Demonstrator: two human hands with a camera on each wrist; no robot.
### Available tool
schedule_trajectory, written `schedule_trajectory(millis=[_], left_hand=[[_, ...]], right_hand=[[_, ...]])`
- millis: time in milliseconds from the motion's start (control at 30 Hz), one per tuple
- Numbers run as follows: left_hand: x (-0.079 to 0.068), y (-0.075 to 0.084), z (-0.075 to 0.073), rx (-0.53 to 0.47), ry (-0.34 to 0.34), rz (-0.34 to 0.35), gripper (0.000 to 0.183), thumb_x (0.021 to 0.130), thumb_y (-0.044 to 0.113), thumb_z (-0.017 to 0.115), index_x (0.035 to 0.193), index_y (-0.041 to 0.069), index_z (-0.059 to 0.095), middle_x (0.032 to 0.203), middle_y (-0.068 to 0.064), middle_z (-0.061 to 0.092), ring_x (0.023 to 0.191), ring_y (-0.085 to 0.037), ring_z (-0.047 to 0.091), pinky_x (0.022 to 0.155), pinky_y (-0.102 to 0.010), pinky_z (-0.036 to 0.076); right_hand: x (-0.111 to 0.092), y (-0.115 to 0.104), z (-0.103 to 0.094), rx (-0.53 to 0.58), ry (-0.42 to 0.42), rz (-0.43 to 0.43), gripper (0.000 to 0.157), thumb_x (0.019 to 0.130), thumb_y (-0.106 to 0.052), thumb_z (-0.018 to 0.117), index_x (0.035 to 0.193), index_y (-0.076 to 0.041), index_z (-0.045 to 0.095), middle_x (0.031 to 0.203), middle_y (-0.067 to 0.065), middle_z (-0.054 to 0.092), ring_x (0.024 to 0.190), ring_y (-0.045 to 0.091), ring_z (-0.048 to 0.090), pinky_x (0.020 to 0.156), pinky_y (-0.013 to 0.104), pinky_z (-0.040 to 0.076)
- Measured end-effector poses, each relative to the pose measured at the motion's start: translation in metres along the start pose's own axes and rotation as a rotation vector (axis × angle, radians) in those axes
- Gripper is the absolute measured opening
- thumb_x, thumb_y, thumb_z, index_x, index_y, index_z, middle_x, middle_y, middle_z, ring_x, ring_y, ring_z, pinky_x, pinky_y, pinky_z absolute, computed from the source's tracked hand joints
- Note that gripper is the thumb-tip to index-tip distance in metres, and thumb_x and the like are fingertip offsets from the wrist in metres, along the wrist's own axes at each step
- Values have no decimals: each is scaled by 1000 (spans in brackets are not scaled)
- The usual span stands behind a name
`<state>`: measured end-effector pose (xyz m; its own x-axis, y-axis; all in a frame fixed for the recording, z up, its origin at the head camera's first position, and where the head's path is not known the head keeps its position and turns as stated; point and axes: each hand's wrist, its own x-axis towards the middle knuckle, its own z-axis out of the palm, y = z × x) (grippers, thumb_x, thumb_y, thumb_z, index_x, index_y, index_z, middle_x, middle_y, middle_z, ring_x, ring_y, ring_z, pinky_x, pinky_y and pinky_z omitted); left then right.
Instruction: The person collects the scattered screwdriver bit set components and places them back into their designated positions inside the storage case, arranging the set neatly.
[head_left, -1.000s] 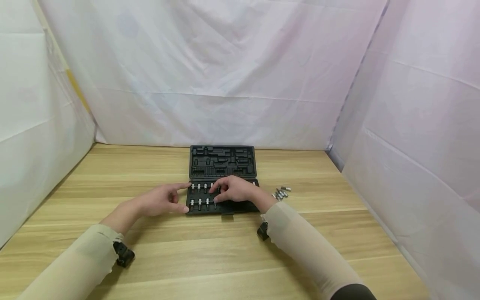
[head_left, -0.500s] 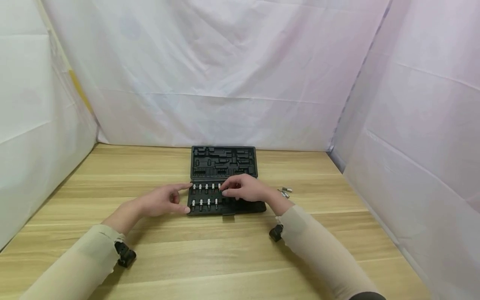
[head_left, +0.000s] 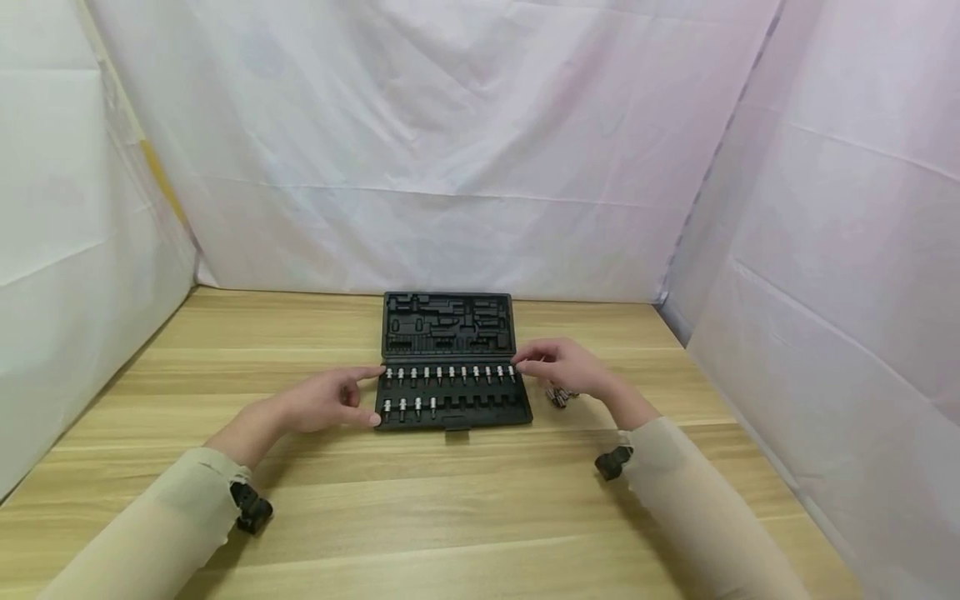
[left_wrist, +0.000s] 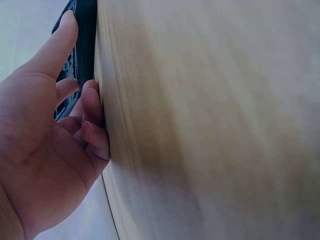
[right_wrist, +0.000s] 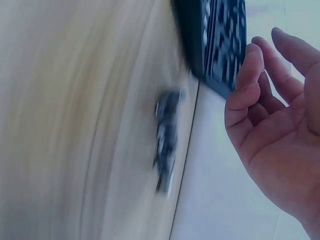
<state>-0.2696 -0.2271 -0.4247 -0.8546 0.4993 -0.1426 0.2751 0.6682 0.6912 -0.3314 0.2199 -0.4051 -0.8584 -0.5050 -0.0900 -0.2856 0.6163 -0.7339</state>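
Note:
A black plastic socket case (head_left: 453, 388) lies unfolded on the wooden table. Its upper row carries bit sockets (head_left: 452, 372) from end to end. In the lower row, several more bit sockets (head_left: 417, 406) fill the left part, with bare slots to their right. My left hand (head_left: 318, 400) rests its straight index finger and its thumb on the case's left edge; the other fingers curl loosely. At the case's upper right corner is my right hand (head_left: 566, 367), fingers loosely bent and nothing between them. A small pile of loose bit sockets (head_left: 557, 395) lies below it, partly covered.
The case's moulded lid (head_left: 450, 325) lies back toward the white cloth wall (head_left: 420, 208). More white cloth (head_left: 825, 275) closes off the right side. The wooden table (head_left: 450, 517) spreads in front of the case.
My right hand has travelled right, from over the lower row, across the case, to its right corner. A bit socket that was under its fingers now sits fourth in the lower row. My left hand stays put.

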Motion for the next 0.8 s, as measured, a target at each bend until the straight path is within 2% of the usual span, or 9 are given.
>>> schedule_trajectory(millis=[200,400,667,800], left_hand=[[-1,1,1,-1,-2,-1,97,94,42,87,172,11,37,99,-5,64,86,-20,56,71,-29,51],[-2,1,0,-17,-4,-3,97,94,41,87,172,11,36,98,-5,64,86,-20,55,70,-28,51],[-1,2,0,-25,-6,-5,97,94,41,87,172,12,37,98,-5,63,85,-20,55,70,-29,50],[-1,2,0,-28,-7,-9,97,95,41,87,172,13,36,98,-5,63,85,-20,55,70,-29,50]], right_hand=[[-19,28,-24,1,69,63,41,109,-42,70,136,-11,76,119,17,76,88,26,67,78,44,59],[-32,52,-41,-60,112,88,36,109,-35,70,134,-10,76,120,10,76,95,24,66,78,38,56],[-38,69,-53,-85,109,158,30,105,-31,76,129,-13,79,108,9,71,94,23,60,78,36,54],[-37,73,-56,-90,87,176,27,103,-24,77,128,-12,79,106,8,73,94,21,61,80,34,53]])
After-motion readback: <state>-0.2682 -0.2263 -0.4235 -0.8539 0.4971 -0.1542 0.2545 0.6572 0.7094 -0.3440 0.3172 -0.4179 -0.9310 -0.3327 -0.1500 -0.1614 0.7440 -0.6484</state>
